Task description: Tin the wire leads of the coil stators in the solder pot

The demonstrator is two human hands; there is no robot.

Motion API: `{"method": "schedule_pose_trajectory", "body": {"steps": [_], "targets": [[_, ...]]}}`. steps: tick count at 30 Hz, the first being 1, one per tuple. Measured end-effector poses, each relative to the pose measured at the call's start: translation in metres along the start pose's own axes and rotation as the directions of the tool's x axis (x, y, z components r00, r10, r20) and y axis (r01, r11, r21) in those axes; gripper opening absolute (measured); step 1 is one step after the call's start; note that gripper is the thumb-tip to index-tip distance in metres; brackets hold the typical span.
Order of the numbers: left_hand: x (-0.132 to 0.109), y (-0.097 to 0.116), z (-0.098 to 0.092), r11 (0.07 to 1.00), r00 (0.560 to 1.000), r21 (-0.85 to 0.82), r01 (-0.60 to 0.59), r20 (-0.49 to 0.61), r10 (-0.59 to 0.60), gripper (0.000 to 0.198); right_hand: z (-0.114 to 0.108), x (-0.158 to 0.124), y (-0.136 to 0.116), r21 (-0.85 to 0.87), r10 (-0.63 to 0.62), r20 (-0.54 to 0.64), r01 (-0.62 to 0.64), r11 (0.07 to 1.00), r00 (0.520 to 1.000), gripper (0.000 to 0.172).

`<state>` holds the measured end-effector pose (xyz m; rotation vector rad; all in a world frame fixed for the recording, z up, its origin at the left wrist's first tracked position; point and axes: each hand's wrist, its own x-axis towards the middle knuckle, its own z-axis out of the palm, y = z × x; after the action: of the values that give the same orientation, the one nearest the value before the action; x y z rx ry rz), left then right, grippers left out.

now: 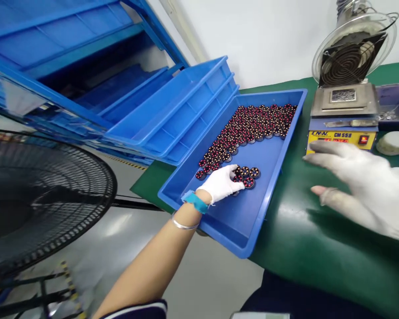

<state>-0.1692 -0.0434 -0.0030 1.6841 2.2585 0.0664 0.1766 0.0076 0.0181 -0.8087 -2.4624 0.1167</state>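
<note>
My left hand point(220, 183), in a white glove, reaches into a long blue tray point(267, 195). Its thumb and forefinger curve round a small round black part point(237, 178) at the left edge of a small cluster. Other round parts point(249, 182) with red and yellowish dots on top touch that cluster. Many more such parts point(252, 122) stand packed in rows toward the tray's far end. My right hand point(362, 186), gloved with the thumb tip bare, hovers over the green table, fingers stretched out and apart, holding nothing.
Behind the right hand stands a yellow and blue solder pot point(343, 137) with a fan point(346, 66) above it. A round white item point(395, 142) lies beside it. Stacked blue trays point(186, 106) border the left side; a black floor fan point(46, 208) stands at far left.
</note>
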Motion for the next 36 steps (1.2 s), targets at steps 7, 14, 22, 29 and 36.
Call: {"method": "schedule_pose_trajectory", "body": {"steps": [7,14,22,29,36], "targets": [[-0.015,-0.006,0.000,0.990,0.994,0.107,0.092,0.047,-0.098,0.076,0.022,-0.008,-0.001,-0.010,0.024,0.063,-0.023,1.000,0.998,0.046],[-0.016,0.005,0.003,0.988,0.998,-0.152,0.041,0.061,-0.032,0.051,0.022,-0.010,0.005,0.026,0.046,0.045,-0.047,0.999,0.998,0.046],[-0.018,0.098,-0.015,0.283,0.916,-0.957,-0.067,0.053,0.398,0.051,0.016,0.001,-0.018,0.287,0.315,0.190,-0.360,0.888,0.930,0.047],[0.006,0.165,0.011,0.202,0.865,-0.944,-0.259,-0.134,0.484,0.047,0.014,0.004,0.000,0.460,0.535,0.240,-0.580,0.672,0.810,0.041],[0.009,0.146,0.037,0.485,0.686,-0.487,-0.727,-0.479,0.548,0.043,0.012,0.007,0.003,0.494,0.488,0.390,-0.624,0.605,0.781,0.046]]}}
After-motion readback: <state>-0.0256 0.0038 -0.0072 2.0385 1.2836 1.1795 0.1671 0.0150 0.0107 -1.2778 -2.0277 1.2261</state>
